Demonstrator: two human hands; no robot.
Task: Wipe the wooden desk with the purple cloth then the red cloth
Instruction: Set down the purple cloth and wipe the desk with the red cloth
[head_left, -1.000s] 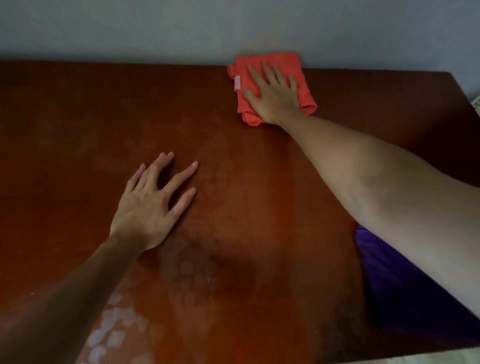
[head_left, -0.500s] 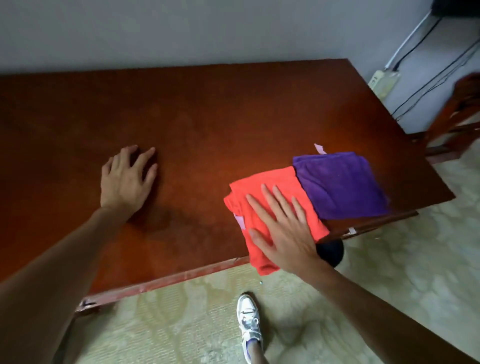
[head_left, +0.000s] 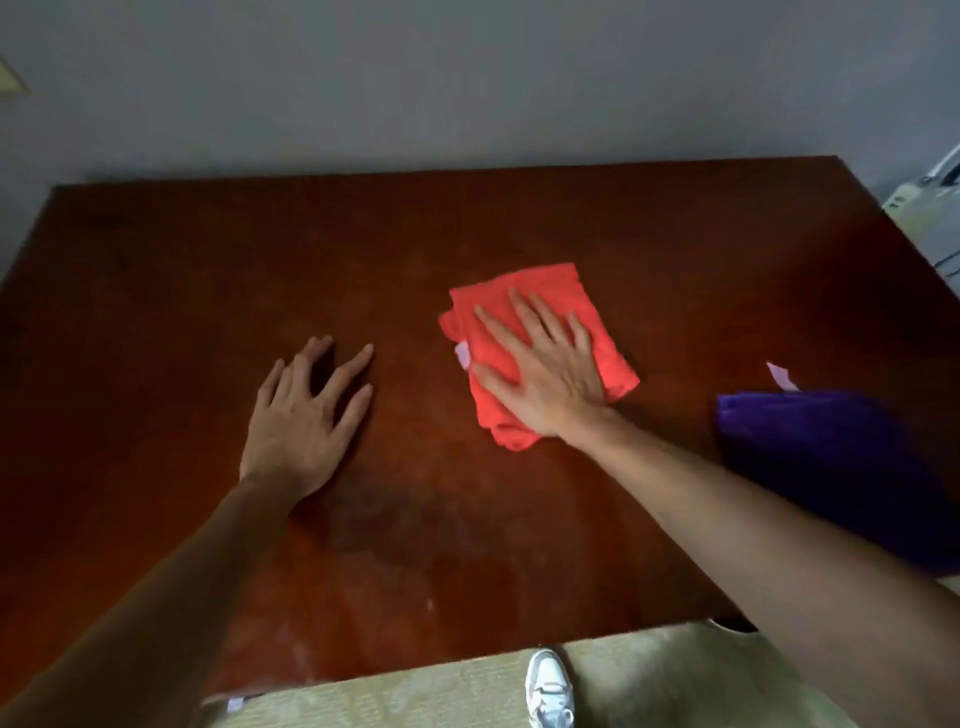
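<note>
Right hand (head_left: 545, 379) fingers spread and pressed flat on the folded red cloth (head_left: 540, 322) mid-desk, left hand (head_left: 301, 421) fingers splayed on bare wooden desk (head_left: 208, 291), purple cloth (head_left: 831, 467) lying apart near the right edge, white shoe (head_left: 549, 688) on the floor below.

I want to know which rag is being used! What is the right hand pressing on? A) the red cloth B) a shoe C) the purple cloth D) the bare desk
A: the right hand lies flat, fingers spread, on the red cloth, while the purple cloth sits untouched by the desk's right edge.
</note>
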